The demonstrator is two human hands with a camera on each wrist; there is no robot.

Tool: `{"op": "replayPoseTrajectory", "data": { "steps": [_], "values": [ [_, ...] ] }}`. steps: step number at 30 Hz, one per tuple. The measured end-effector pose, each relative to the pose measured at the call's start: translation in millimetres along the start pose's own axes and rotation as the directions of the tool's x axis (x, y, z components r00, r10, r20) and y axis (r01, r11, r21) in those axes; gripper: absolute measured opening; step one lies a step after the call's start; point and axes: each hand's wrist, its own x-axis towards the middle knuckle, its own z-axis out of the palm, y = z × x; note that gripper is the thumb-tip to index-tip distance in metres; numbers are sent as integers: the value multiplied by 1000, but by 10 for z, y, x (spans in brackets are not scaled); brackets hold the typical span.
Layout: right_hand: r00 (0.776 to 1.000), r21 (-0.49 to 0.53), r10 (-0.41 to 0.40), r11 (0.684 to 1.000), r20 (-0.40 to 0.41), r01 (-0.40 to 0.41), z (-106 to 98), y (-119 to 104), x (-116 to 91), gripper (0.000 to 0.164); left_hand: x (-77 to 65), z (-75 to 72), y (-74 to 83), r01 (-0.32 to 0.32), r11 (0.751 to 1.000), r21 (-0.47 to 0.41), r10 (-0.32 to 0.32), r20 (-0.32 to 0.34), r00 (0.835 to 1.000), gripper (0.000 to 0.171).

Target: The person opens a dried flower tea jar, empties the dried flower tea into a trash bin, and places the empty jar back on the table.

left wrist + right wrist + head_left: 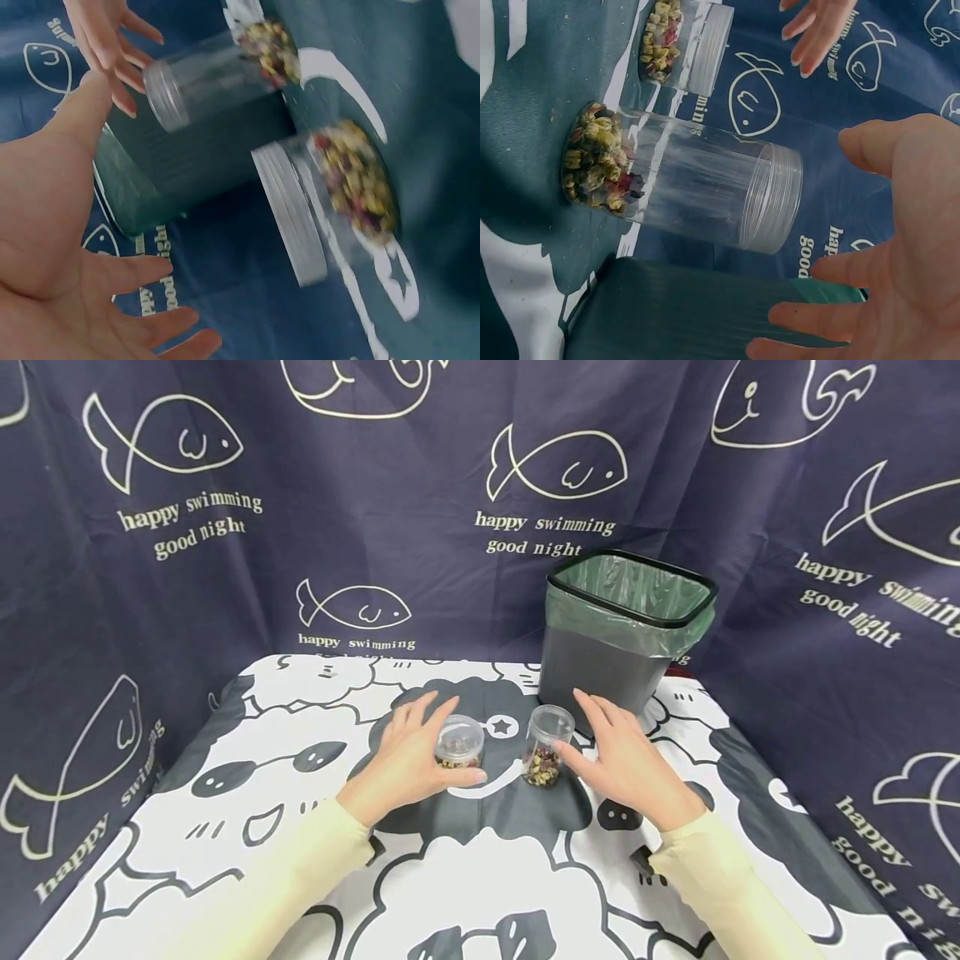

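Observation:
Two clear lidded jars with dried flower buds in the bottom stand upright on the cloth-covered table. My left hand (408,756), thumb and fingers spread, is beside the shorter, wider jar (460,741). In the left wrist view a gap shows between that hand and the short jar (330,202). The taller, narrower jar (547,747) is to the right, with my right hand (626,764) next to it. The right wrist view shows the right fingers spread around the tall jar's lid (772,199) side, apart from it. Neither hand holds anything.
A dark grey bin (600,664) lined with a green bag stands behind the tall jar, to the right. The tablecloth (487,893) has black-and-white cartoon sheep. A navy curtain (435,510) with fish drawings hangs behind and along both sides.

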Motion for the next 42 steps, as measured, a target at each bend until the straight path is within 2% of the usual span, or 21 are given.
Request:
{"op": "replayPoseTrajectory", "data": {
  "steps": [8,15,20,25,32,38,42],
  "values": [
    [998,18,24,1000,57,-25,25,-33,116,91,180,157,223,-13,998,-60,17,65,998,110],
    [998,14,13,1000,65,-14,50,-67,220,88,311,317,395,-32,997,-76,41,123,992,108],
    [997,4,15,1000,76,-15,82,-78,272,85,366,462,500,-49,992,-114,67,156,985,107],
    [998,-8,8,1000,61,-8,90,-93,327,81,398,603,578,-27,991,-134,51,180,982,111],
    [998,-36,14,999,55,-12,88,-101,377,76,475,778,603,5,984,-180,29,187,982,111],
    [998,-67,14,998,55,-11,118,-99,382,74,493,875,581,-15,975,-222,60,198,978,109],
    [999,-71,19,997,42,-16,146,-98,378,70,510,929,572,-20,972,-235,63,181,981,95]
  ]
}}
